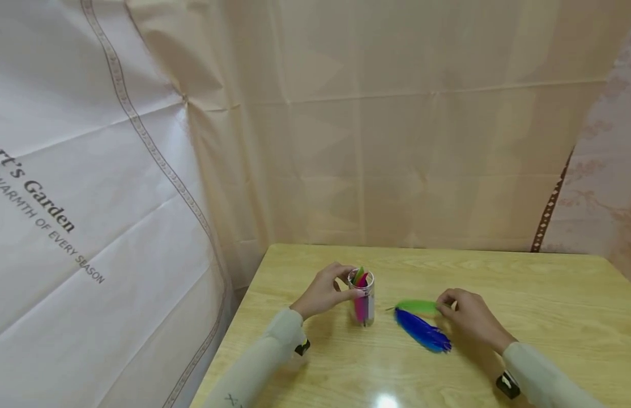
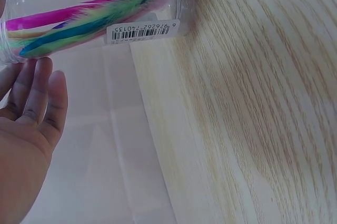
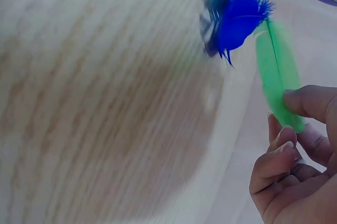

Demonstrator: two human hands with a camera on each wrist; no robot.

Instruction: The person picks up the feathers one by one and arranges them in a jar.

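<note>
My left hand [image 1: 323, 292] holds a clear plastic jar [image 1: 370, 309] near its top, thumb on the near side and fingers round the far side. Several colourful feathers [image 2: 68, 37] stand inside the jar, pink, green and teal among them, and a barcode label [image 2: 142, 31] is stuck to its wall. To the right, my right hand [image 1: 470, 317] pinches the tip of a light green feather [image 1: 416, 306] between thumb and forefinger. Beside that feather lie blue feathers [image 1: 422, 331], one dark blue and one lighter, partly overlapping.
The light wooden table [image 1: 540, 306] carries the jar and the loose feathers. Its far edge meets a beige cloth hanging [image 1: 397, 141]. A white printed cloth [image 1: 91, 198] hangs along the left side, and a pink patterned one [image 1: 596, 187] at the right.
</note>
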